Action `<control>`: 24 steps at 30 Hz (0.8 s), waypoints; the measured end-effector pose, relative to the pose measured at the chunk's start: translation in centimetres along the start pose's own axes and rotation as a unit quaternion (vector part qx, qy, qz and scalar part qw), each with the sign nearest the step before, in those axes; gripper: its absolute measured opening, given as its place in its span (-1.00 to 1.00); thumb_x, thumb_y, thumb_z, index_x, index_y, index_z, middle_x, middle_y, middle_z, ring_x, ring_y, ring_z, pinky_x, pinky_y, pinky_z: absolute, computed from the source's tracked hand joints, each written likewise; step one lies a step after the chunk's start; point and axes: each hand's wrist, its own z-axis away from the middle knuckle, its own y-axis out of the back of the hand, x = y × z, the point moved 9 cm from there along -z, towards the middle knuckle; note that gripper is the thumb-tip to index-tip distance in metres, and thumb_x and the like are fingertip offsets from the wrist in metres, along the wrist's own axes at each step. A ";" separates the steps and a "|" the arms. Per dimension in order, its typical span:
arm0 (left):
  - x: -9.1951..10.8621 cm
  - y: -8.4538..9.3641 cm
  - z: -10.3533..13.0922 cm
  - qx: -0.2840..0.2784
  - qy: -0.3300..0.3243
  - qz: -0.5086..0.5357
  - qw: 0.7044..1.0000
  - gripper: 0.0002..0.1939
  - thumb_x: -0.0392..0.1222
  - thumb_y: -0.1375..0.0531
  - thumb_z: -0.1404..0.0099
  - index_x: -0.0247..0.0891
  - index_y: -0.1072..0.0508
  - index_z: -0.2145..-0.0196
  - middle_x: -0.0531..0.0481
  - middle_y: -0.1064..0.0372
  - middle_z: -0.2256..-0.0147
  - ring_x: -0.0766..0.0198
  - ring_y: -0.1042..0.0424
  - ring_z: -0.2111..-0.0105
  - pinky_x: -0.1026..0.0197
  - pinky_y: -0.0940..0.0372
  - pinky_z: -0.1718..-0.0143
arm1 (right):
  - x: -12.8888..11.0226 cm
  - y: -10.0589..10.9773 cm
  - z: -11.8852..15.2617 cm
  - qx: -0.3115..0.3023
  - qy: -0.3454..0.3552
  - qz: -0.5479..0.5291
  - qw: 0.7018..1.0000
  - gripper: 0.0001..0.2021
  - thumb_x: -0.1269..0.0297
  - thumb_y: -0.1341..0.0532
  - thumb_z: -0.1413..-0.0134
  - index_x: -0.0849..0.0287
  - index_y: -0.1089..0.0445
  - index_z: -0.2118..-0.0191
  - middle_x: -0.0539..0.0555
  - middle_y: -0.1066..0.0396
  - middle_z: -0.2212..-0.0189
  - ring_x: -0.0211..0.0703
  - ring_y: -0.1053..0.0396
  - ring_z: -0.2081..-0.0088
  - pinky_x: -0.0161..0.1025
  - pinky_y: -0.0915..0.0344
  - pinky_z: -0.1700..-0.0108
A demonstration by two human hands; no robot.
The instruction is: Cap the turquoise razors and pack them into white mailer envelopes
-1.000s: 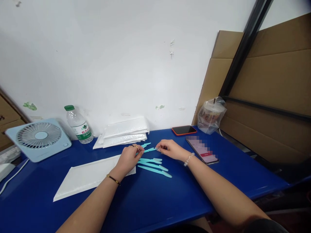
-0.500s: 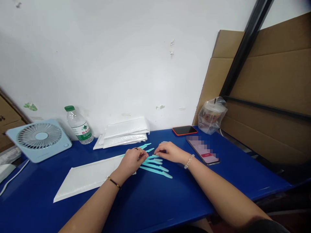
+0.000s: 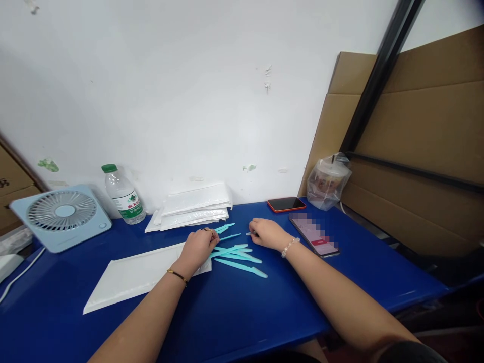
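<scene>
Head view: left fingers (image 3: 214, 236) clamped on turquoise razor (image 3: 231, 236), right fingers (image 3: 254, 226) on small clear piece (image 3: 248, 234).

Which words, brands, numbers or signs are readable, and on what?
"农夫山", red, on the clear plastic green-capped bottle; rest curves away.
"饮用", white on its green band; rest unclear.
Too small or blurred: marks on light-blue square fan and left brown cardboard box.
Pixelated: phone with pink screen.
</scene>
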 end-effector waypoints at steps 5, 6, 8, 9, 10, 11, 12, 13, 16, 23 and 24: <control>0.0 0.4 0.1 0.018 -0.001 0.048 0.999 -0.76 -0.15 0.01 -0.27 -0.23 -0.37 0.47 0.02 -0.40 0.40 0.27 -0.34 0.41 0.26 -0.08 0.41 | 0.1 -0.1 -0.2 0.024 -0.018 -0.023 0.999 -0.93 0.44 -0.10 0.00 0.23 -0.32 0.37 0.13 -0.32 0.34 -0.22 -0.30 0.44 -0.31 -0.15 0.43; 0.0 0.5 0.1 0.022 0.001 0.072 0.997 -0.77 -0.14 0.01 -0.26 -0.22 -0.37 0.45 0.02 -0.40 0.40 0.27 -0.34 0.41 0.27 -0.08 0.42 | 0.4 0.0 -0.2 0.033 -0.022 -0.067 0.997 -0.91 0.46 -0.10 0.02 0.22 -0.32 0.36 0.10 -0.32 0.37 -0.24 -0.29 0.45 -0.32 -0.17 0.42; -0.2 0.5 0.0 0.025 0.010 0.120 0.992 -0.76 -0.09 0.01 -0.26 -0.22 -0.37 0.42 0.04 -0.38 0.43 0.28 -0.32 0.44 0.27 -0.09 0.43 | 1.4 0.7 -0.1 0.070 -0.037 -0.196 0.977 -0.83 0.48 -0.09 0.03 0.20 -0.32 0.27 0.02 -0.30 0.45 -0.27 -0.30 0.46 -0.34 -0.21 0.39; -0.3 0.5 0.0 0.027 0.015 0.143 0.989 -0.75 -0.07 0.01 -0.25 -0.22 -0.37 0.41 0.05 -0.37 0.45 0.28 -0.31 0.45 0.27 -0.09 0.44 | 2.1 1.1 0.1 0.094 -0.049 -0.276 0.955 -0.77 0.47 -0.09 0.02 0.18 -0.31 0.19 -0.02 -0.28 0.48 -0.28 -0.31 0.47 -0.34 -0.24 0.40; -0.3 0.5 0.0 0.028 0.019 0.166 0.986 -0.74 -0.04 0.01 -0.25 -0.22 -0.37 0.41 0.05 -0.36 0.47 0.29 -0.30 0.47 0.28 -0.09 0.45 | 2.7 1.5 0.2 0.119 -0.063 -0.358 0.924 -0.73 0.44 -0.08 0.01 0.16 -0.28 0.13 -0.04 -0.27 0.48 -0.29 -0.33 0.47 -0.34 -0.27 0.41; -0.3 0.4 0.0 0.029 0.022 0.189 0.981 -0.73 -0.02 0.01 -0.24 -0.23 -0.37 0.41 0.06 -0.34 0.49 0.30 -0.28 0.49 0.28 -0.09 0.46 | 3.3 1.9 0.4 0.143 -0.076 -0.436 0.885 -0.71 0.40 -0.08 -0.01 0.15 -0.26 0.09 -0.05 -0.27 0.48 -0.29 -0.36 0.47 -0.33 -0.29 0.42; -0.3 0.4 0.0 0.030 0.022 0.211 0.977 -0.71 0.00 0.01 -0.24 -0.23 -0.37 0.41 0.07 -0.33 0.50 0.31 -0.27 0.50 0.29 -0.08 0.47 | 3.7 2.2 0.5 0.163 -0.087 -0.505 0.843 -0.72 0.35 -0.09 -0.02 0.14 -0.25 0.08 -0.04 -0.27 0.46 -0.27 -0.39 0.46 -0.32 -0.32 0.44; -0.2 0.3 -0.1 0.030 0.022 0.233 0.972 -0.71 0.01 0.00 -0.23 -0.23 -0.36 0.42 0.07 -0.31 0.51 0.32 -0.25 0.51 0.30 -0.08 0.48 | 3.9 2.5 0.7 0.178 -0.096 -0.559 0.804 -0.73 0.30 -0.11 -0.03 0.15 -0.26 0.10 -0.03 -0.29 0.44 -0.24 -0.42 0.44 -0.32 -0.34 0.45; -0.2 0.0 -0.1 0.025 0.023 0.282 0.959 -0.69 0.04 -0.02 -0.22 -0.24 -0.35 0.42 0.09 -0.27 0.53 0.35 -0.20 0.53 0.32 -0.07 0.51 | 3.7 2.8 0.8 0.196 -0.116 -0.637 0.736 -0.75 0.20 -0.18 0.00 0.18 -0.27 0.18 0.03 -0.38 0.41 -0.19 -0.45 0.42 -0.34 -0.32 0.51; -0.4 -0.2 -0.3 0.019 0.027 0.310 0.950 -0.68 0.07 -0.03 -0.20 -0.26 -0.35 0.41 0.10 -0.25 0.52 0.36 -0.18 0.52 0.33 -0.09 0.49 | 2.0 1.9 0.4 0.164 -0.113 -0.652 0.732 -0.74 0.15 -0.25 0.05 0.20 -0.28 0.28 0.05 -0.45 0.44 -0.24 -0.42 0.50 -0.40 -0.24 0.59; -0.3 -0.2 -0.2 0.017 0.026 0.307 0.951 -0.68 0.07 -0.03 -0.20 -0.26 -0.35 0.41 0.09 -0.25 0.52 0.35 -0.19 0.52 0.32 -0.10 0.48 | 1.7 1.7 0.4 0.154 -0.109 -0.653 0.733 -0.73 0.15 -0.25 0.06 0.21 -0.29 0.28 0.05 -0.45 0.44 -0.25 -0.43 0.50 -0.40 -0.24 0.59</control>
